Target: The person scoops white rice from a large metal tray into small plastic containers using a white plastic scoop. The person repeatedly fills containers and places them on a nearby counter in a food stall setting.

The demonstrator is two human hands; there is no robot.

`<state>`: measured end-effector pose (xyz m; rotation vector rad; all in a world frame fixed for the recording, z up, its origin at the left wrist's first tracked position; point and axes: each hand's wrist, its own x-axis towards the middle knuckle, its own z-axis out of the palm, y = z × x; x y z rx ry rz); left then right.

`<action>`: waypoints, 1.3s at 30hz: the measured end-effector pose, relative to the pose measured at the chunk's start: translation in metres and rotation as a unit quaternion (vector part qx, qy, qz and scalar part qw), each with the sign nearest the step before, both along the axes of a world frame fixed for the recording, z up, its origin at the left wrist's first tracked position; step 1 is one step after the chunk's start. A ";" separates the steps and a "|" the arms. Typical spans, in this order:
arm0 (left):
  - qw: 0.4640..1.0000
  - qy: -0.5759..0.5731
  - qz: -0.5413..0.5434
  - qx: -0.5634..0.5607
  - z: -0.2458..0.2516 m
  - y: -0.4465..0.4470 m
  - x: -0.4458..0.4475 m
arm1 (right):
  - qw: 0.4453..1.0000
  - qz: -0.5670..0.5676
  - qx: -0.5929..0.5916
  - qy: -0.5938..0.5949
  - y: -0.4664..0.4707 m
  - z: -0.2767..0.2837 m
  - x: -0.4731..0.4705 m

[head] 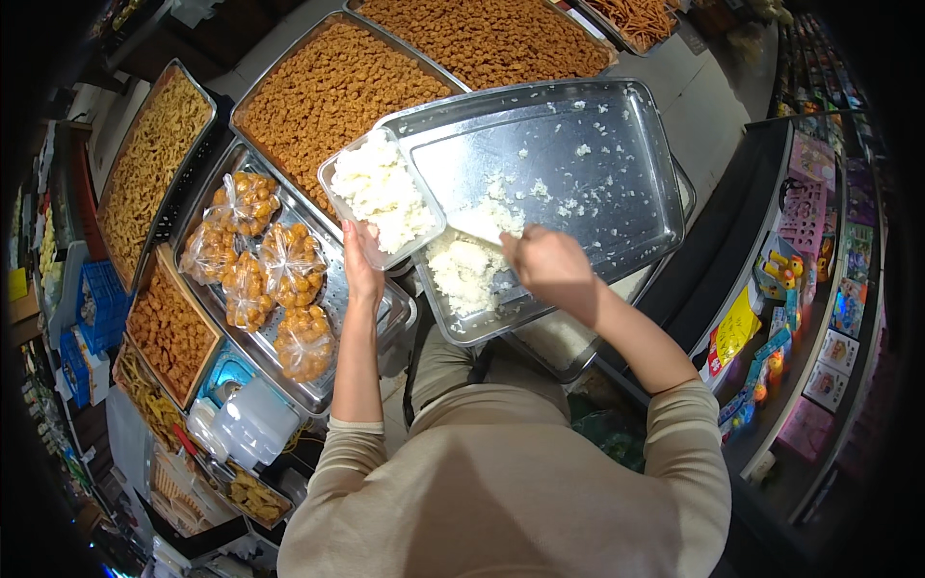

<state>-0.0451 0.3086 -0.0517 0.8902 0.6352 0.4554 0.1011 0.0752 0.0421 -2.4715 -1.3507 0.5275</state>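
Note:
My left hand point(363, 264) grips the near side of a clear plastic tub point(439, 214), which is heaped with white rice point(381, 189). The tub is tilted over the left edge of a large stainless steel tray point(607, 166). My right hand point(547, 269) is shut on a pale scoop or spatula point(473, 228), whose blade lies in the rice at the tray's near left. A loose mound of rice point(462, 278) sits there, just below the blade. Scattered grains cling to the rest of the tray's floor.
Bagged fried balls point(293, 264) lie on a perforated metal tray point(267, 354) to the left. Trays of brown fried snacks point(340, 94) stand beyond. Stacked clear plastic lids point(253, 419) are at lower left. Shelves with packaged toys point(784, 271) line the right, beside a black ledge point(730, 209).

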 end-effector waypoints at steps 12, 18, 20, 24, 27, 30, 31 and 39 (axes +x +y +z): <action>1.000 -0.001 -0.007 -0.027 -0.002 0.000 -0.001 | 0.991 -0.124 0.043 -0.010 -0.047 -0.022 -0.025; 1.000 -0.017 -0.010 -0.017 -0.005 0.002 -0.001 | 0.901 -0.406 0.131 0.082 -0.119 -0.027 0.073; 1.000 -0.017 -0.013 -0.019 -0.006 0.002 -0.001 | 0.904 -0.349 0.196 0.150 -0.112 -0.052 0.053; 1.000 0.002 -0.001 -0.017 -0.008 0.003 -0.002 | 0.904 -0.284 0.175 0.267 -0.081 -0.076 -0.016; 0.999 -0.036 -0.018 0.007 -0.010 0.004 -0.003 | 0.933 -0.276 0.198 0.122 -0.090 -0.062 -0.011; 1.000 0.013 -0.003 -0.013 -0.011 0.006 -0.004 | 0.914 -0.348 0.208 0.004 -0.122 -0.054 0.059; 1.000 0.014 -0.005 -0.014 -0.011 0.007 -0.004 | 0.914 -0.341 0.211 -0.065 -0.131 -0.057 0.082; 1.000 0.011 0.014 -0.007 -0.004 0.001 0.000 | 0.945 -0.208 0.182 0.173 -0.107 -0.087 -0.006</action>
